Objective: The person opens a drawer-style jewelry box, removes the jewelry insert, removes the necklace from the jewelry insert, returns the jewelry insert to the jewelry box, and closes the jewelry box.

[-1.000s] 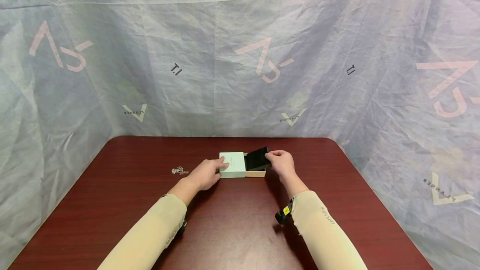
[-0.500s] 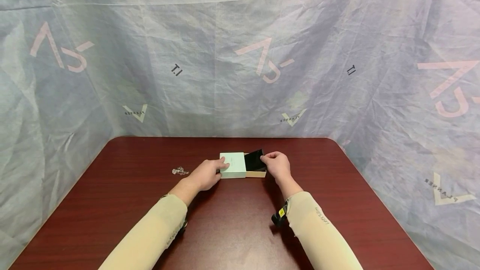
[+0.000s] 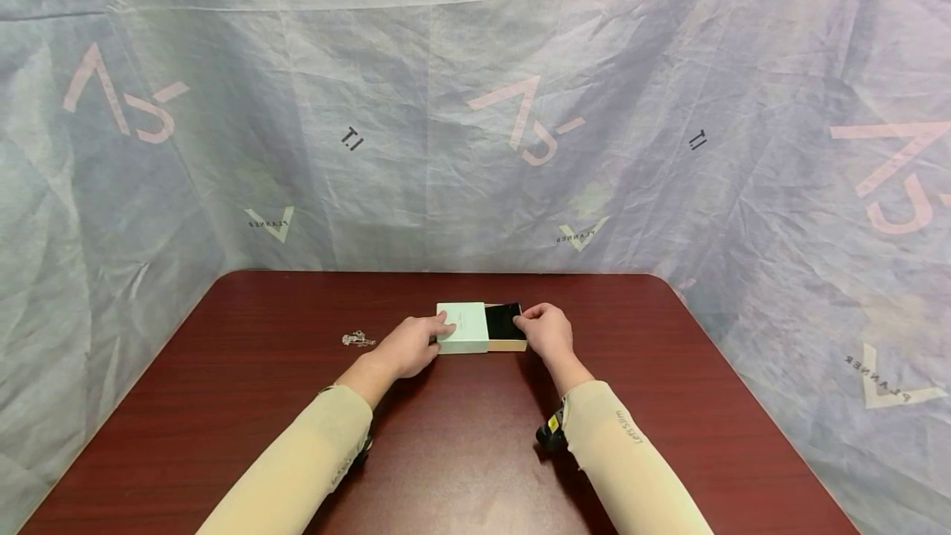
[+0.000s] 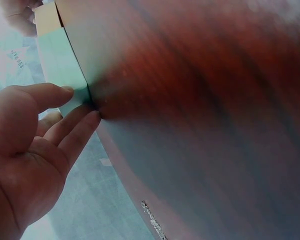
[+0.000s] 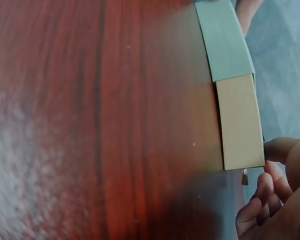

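A pale green box sleeve [image 3: 461,327] lies on the table, with its tan drawer [image 3: 508,346] slid partway out to the right. Inside the drawer sits a flat black insert [image 3: 502,322], nearly level. My left hand [image 3: 404,347] grips the sleeve's left end, thumb on top and fingers against the lower side. At the drawer's right end, my right hand [image 3: 548,330] pinches the insert's right edge. In the right wrist view the tan drawer [image 5: 240,125] hides the insert and the thumb tip. A small tan tab [image 5: 245,177] shows by the drawer's end.
A small silver trinket [image 3: 358,338] lies on the table left of my left hand. The dark red wooden table [image 3: 461,452] ends at a rounded back edge. Grey printed fabric [image 3: 416,188] hangs behind it and along both sides.
The black insert has gone from tilted up on its right side to nearly level in the drawer. My right hand has moved slightly left with it. My left hand has stayed on the sleeve.
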